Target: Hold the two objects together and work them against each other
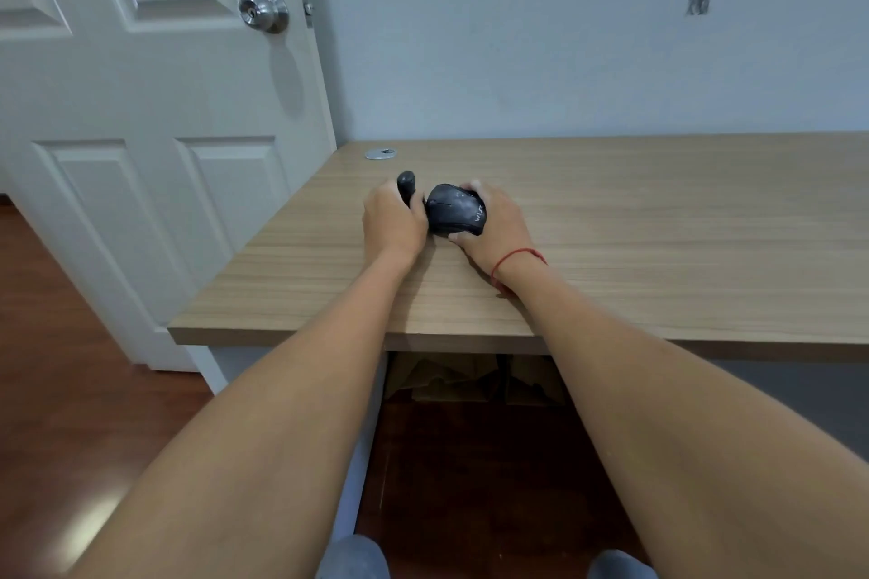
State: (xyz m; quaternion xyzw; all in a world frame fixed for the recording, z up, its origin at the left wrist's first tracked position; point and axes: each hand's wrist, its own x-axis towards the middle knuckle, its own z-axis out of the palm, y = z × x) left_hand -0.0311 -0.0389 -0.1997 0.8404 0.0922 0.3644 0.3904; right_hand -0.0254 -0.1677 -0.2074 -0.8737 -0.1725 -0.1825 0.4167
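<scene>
Mouse (455, 209) braced on desk (635, 221), dark tool (407, 187) gripped beside it.
R hand (493, 226) curled round mouse body, L hand (392, 223) fisted on tool just left; mouse to be kept pinned flat, tool tip guided slowly w/o slip.

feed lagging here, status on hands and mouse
Right hand grips mouse on desk. Left hand holds dark tool at it. Nothing in the way.
</scene>
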